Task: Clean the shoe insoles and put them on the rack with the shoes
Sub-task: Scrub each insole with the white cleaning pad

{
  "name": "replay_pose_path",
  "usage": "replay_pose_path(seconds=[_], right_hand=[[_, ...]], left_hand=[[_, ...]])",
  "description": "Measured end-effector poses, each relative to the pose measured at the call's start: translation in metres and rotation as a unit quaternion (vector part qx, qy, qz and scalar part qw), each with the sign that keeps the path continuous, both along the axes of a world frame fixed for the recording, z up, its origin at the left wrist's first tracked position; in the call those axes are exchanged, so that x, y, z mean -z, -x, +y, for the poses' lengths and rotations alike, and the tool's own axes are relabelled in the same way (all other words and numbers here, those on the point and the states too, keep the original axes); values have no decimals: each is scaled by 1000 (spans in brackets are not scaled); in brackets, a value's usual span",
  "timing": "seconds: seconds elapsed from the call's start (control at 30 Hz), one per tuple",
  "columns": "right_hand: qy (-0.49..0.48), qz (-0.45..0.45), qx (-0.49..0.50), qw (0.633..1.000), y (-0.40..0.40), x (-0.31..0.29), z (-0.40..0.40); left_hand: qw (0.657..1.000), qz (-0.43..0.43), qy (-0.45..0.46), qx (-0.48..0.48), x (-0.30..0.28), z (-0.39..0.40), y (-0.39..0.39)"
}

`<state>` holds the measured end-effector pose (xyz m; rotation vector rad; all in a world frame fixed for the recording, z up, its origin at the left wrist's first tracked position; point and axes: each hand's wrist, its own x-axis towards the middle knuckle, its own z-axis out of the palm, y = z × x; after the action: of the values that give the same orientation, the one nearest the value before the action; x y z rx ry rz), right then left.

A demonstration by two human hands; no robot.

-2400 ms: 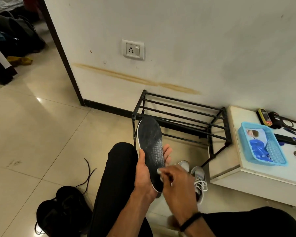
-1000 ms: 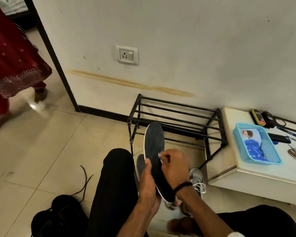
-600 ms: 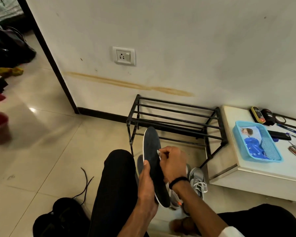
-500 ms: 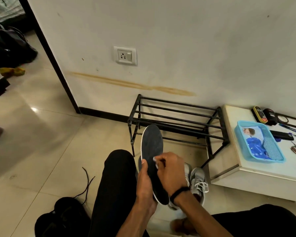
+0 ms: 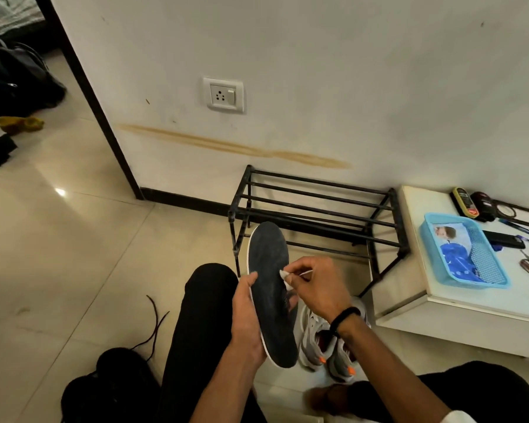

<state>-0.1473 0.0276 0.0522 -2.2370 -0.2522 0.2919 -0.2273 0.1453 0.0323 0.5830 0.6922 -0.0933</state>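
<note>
Insole [image 5: 269, 288] held up in L hand, R hand wiping it w/ a white wipe.

L hand [image 5: 246, 315] grip wraps the dark insole's left edge & heel half, toe end tilted up and away. R hand [image 5: 313, 288] grip pinches a small white wipe [image 5: 285, 277] against the insole face, just right of the L thumb. Below the R grip: grey sneakers [image 5: 324, 340] on the floor. Beyond both grips: black rack [image 5: 315, 209] at the wall. Far right: white worktop [image 5: 440, 303] w/ blue basket [image 5: 463, 248]. Lower left of L grip: black shoes [image 5: 110, 386].
</note>
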Motion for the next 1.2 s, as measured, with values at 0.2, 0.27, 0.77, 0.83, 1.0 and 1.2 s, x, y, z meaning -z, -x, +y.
replay_pose_path(seconds=[0.2, 0.27, 0.77, 0.83, 1.0, 1.2], right_hand=[[16, 15, -11, 1000, 5, -7, -3], [9, 28, -1, 1000, 12, -9, -1], [78, -70, 46, 993, 49, 8, 3], [95, -61, 47, 992, 50, 11, 9], [126, 44, -42, 990, 58, 7, -9], [128, -91, 55, 986, 47, 8, -3]], left_hand=[[1000, -9, 7, 24, -2, 2, -6], [1000, -14, -1, 26, -2, 2, -7], [997, 20, 55, 49, 27, -14, -5], [998, 24, 38, 40, 25, -16, -5], [996, 20, 80, 28, 33, -7, -8], [994, 16, 92, 48, 25, -25, -4]])
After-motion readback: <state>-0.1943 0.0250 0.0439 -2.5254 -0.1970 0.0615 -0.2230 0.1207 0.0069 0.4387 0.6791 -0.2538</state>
